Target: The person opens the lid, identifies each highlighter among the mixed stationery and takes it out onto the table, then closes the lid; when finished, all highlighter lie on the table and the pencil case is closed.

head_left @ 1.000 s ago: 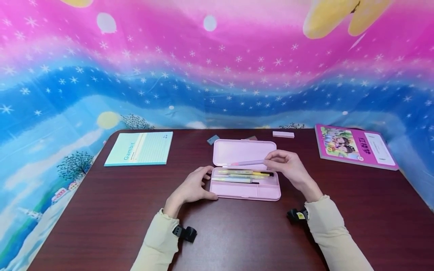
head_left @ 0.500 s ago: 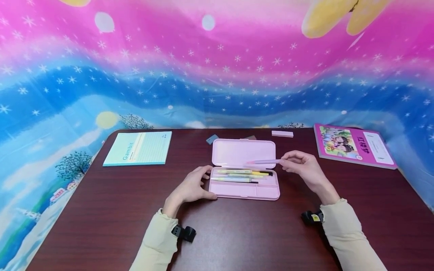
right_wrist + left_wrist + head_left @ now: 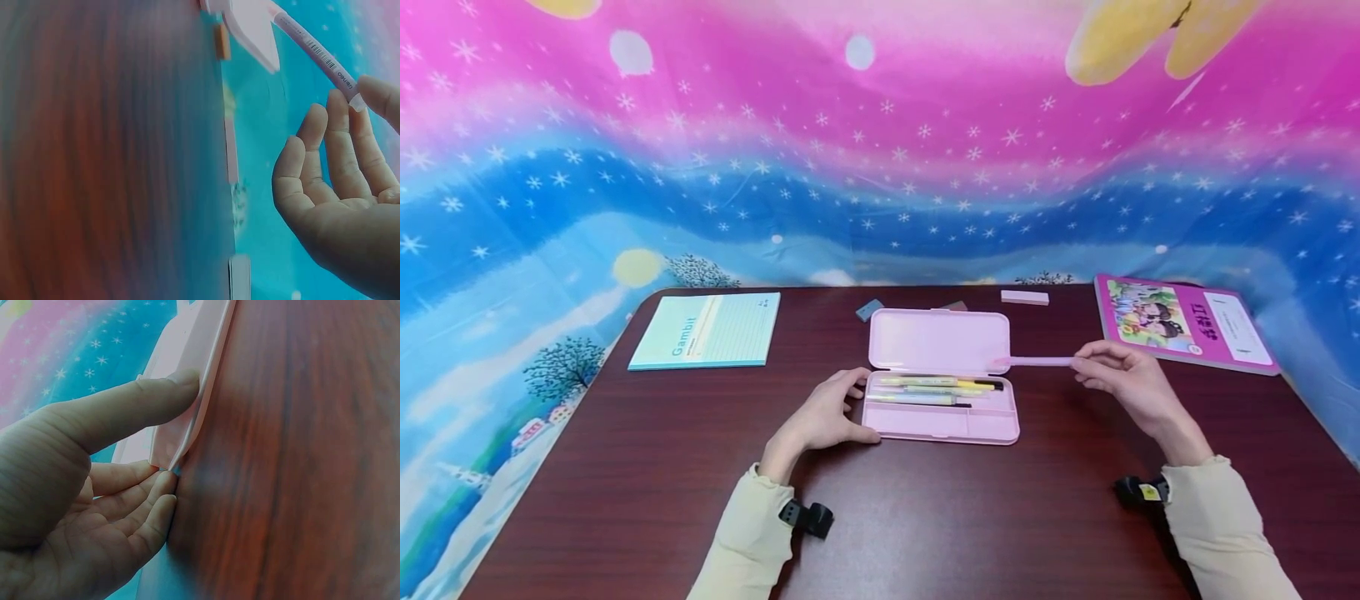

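Note:
A pink pencil case (image 3: pixel 917 427) lies with its lid raised on the dark wooden table. My left hand (image 3: pixel 820 412) grips its left end, thumb along the front edge and fingers at the far side; the left wrist view shows the thumb pressed on the case wall (image 3: pixel 172 434). Several yellow and pale pens (image 3: pixel 925 389) rest in the back compartment. To the right of the lid, my right hand (image 3: pixel 1131 383) pinches a light purple pen (image 3: pixel 1041 361) by one end between thumb and fingertips. The pen is held level, its pinkish tip overlapping the lid's right edge.
Behind the lid sit a blue-grey block (image 3: pixel 869 310), a partly hidden brown one (image 3: pixel 955 306) and a pink one (image 3: pixel 1025 297). A light green notebook (image 3: pixel 707 329) lies at the back left, and a magenta book (image 3: pixel 1187 325) at the back right.
My right hand has drawn the purple pen rightward, from over the case to beyond its right side. The left hand stays on the case.

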